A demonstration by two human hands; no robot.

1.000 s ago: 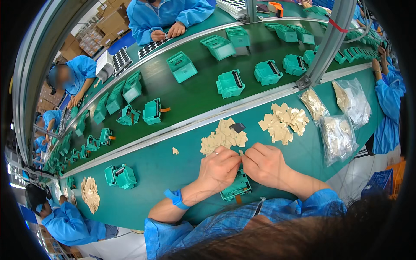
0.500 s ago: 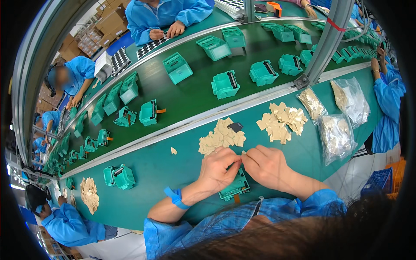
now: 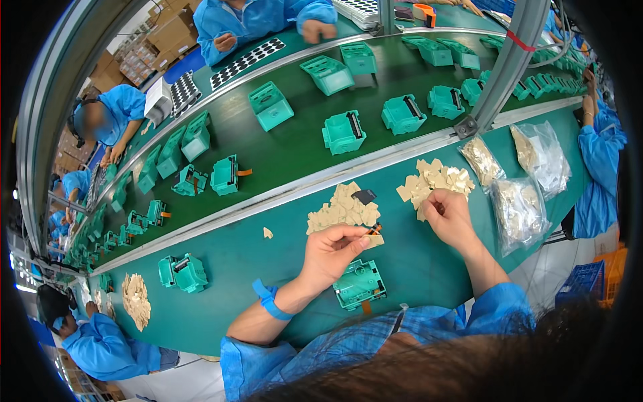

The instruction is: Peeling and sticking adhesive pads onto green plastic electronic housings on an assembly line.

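Observation:
My left hand (image 3: 333, 256) pinches a small beige backing piece (image 3: 375, 240) between thumb and fingertips, with a small dark-and-orange part (image 3: 374, 230) against it. Just below lies an opened green plastic housing (image 3: 360, 284) on the table, an orange ribbon tab at its lower edge. My right hand (image 3: 450, 216) is at the near edge of the right pile of beige pieces (image 3: 439, 177), its thumb and fingers closed together. Whatever those fingertips may hold is hidden. Beyond my left hand spreads another beige pile (image 3: 338, 208) with a black piece (image 3: 364, 196) on top.
Clear bags of beige pieces (image 3: 519, 211) lie to the right. Two green housings (image 3: 184, 273) stand to the left. Past a metal rail (image 3: 281, 191), a green conveyor (image 3: 288, 151) carries several housings. A metal post (image 3: 499, 74) rises at the right. Co-workers sit around.
My hands have parted: the right moved right to the far-right pile, while the left stayed with the piece. Housings on the conveyor shifted slightly left. The co-worker opposite lifted a hand from the dotted sheet.

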